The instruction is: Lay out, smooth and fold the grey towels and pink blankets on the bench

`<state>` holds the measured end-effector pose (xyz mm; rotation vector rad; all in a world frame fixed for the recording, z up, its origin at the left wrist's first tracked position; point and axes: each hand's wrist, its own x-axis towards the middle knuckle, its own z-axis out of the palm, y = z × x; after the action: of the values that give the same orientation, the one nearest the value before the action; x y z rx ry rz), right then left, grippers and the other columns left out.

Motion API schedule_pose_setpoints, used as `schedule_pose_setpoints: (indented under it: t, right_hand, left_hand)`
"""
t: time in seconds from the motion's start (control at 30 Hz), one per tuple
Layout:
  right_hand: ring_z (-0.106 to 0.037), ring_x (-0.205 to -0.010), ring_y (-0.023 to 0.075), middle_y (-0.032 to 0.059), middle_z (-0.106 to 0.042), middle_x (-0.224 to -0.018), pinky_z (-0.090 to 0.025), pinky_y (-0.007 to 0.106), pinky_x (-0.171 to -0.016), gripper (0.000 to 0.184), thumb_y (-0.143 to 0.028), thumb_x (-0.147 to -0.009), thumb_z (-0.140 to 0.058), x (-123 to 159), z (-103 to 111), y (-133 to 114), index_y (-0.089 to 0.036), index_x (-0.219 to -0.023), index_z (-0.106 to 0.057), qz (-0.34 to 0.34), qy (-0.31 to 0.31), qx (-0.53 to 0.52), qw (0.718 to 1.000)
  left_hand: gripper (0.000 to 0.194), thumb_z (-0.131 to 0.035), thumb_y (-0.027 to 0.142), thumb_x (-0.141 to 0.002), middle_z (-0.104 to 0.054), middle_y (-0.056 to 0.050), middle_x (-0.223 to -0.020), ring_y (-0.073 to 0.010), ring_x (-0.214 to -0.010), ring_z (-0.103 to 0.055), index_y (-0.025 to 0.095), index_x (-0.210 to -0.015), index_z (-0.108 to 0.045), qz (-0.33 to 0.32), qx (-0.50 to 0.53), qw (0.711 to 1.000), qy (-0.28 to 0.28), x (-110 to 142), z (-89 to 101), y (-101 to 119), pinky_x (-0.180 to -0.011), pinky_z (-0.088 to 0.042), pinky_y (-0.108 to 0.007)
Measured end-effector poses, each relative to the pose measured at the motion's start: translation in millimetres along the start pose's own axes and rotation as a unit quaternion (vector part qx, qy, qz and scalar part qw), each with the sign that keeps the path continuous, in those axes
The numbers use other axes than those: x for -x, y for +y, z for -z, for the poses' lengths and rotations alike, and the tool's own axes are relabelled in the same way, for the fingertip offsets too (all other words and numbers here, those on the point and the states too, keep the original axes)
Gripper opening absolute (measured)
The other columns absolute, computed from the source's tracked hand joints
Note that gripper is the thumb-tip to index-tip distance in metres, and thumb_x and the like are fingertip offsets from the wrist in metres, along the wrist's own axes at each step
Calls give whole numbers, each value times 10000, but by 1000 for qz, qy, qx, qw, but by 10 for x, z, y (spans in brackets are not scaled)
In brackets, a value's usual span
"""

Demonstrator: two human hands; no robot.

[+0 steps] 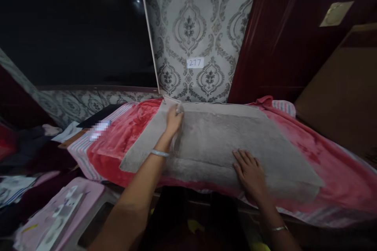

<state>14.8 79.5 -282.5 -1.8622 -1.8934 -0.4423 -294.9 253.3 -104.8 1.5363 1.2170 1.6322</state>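
A grey towel (224, 137) lies spread over a red blanket (297, 145) on a raised surface in front of me. My left hand (173, 119) reaches to the towel's far left corner, fingers closed on the cloth edge there. My right hand (250, 170) rests flat on the near part of the towel, fingers spread, holding nothing. Both wrists wear a thin bangle.
A patterned grey wall panel (200, 31) with a small label reading 277 stands behind. Dark red panels (294, 35) are at right, a brown board (344, 94) at far right. Clothes lie heaped at left (32, 153); a pink stool (73, 208) stands at lower left.
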Motion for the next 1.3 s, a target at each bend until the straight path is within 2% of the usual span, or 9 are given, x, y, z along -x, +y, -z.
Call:
schedule_pose_setpoints:
  t: [0.07,0.17,0.27,0.43,0.57,0.77,0.83,1.07,1.3]
  right_hand:
    - [-484,-1418,298,75,-572,-1514,-399,543,-1134,498,-371,-1040,-354,-7,-5,2,-270,-1453,-614,0,2,0,1000]
    - [-492,-1409,305,79,-568,-1518,-404,545,-1125,489,-366,-1042,-371,-16,-5,3,-264,-1454,-613,6,8,-3,1000]
    - [-498,-1401,308,87,-575,-1509,-403,547,-1122,478,-352,-1034,-394,-21,-2,-4,-262,-1444,-622,5,9,-15,1000]
    - [-511,-1390,297,90,-613,-1466,-406,539,-1130,455,-351,-1002,-437,-79,-7,29,-265,-1385,-666,-26,5,-100,995]
    - [-633,-1229,290,138,-709,-1290,-477,487,-1087,446,-381,-945,-483,-336,63,111,-184,-1271,-715,-101,16,-263,960]
    - [-693,-661,190,86,-735,-935,-595,331,-636,377,-436,-953,-543,-1047,159,42,-189,-1213,-660,-311,-139,-541,769]
    - [-675,-593,181,84,-733,-886,-579,317,-571,380,-424,-968,-529,-1258,111,-26,-176,-1236,-633,-327,-161,-562,743]
    - [-708,-901,163,45,-763,-1107,-581,280,-849,608,-132,-758,-601,-1725,-93,-108,-175,-1363,-646,-273,-87,-550,785]
    - [-701,-1109,220,73,-768,-1168,-519,337,-1048,597,-97,-672,-540,-1557,-243,93,-156,-1223,-762,-262,-65,-458,847]
  left_hand:
    - [273,-609,104,-776,-753,-96,-1101,-290,-1134,-652,194,-1017,-700,-77,-117,983,-114,170,-366,47,-1033,-509,-446]
    - [308,-511,97,-861,-726,-161,-1198,-294,-1162,-648,166,-1097,-696,-152,-252,907,-300,659,-769,0,-1057,-500,-444]
    - [235,-546,71,-827,-736,-141,-1119,-281,-1123,-657,184,-964,-700,-185,-283,861,-381,1170,-925,-108,-1031,-514,-406]
    - [207,-533,37,-793,-708,-129,-1124,-285,-1175,-612,186,-884,-645,-202,-308,841,-395,1480,-921,-229,-1053,-484,-442]
    - [190,-493,97,-869,-701,-105,-1057,-245,-1077,-623,191,-951,-637,-181,-300,876,-332,1417,-950,-210,-993,-492,-396]
    - [160,-497,113,-869,-693,-103,-965,-256,-1017,-608,197,-900,-631,-163,-335,882,-290,1462,-995,-85,-884,-475,-371]
    - [175,-513,80,-834,-695,-100,-966,-261,-1021,-602,201,-894,-625,-167,-354,868,-306,1506,-992,-70,-875,-469,-375]
    - [257,-536,63,-842,-689,-97,-1156,-274,-1131,-562,202,-1038,-627,-204,-382,840,-328,1562,-1038,-36,-951,-468,-421]
    - [209,-550,85,-889,-687,-100,-1131,-275,-1100,-566,183,-1039,-658,-244,-403,798,-377,1664,-1178,-143,-930,-496,-446]
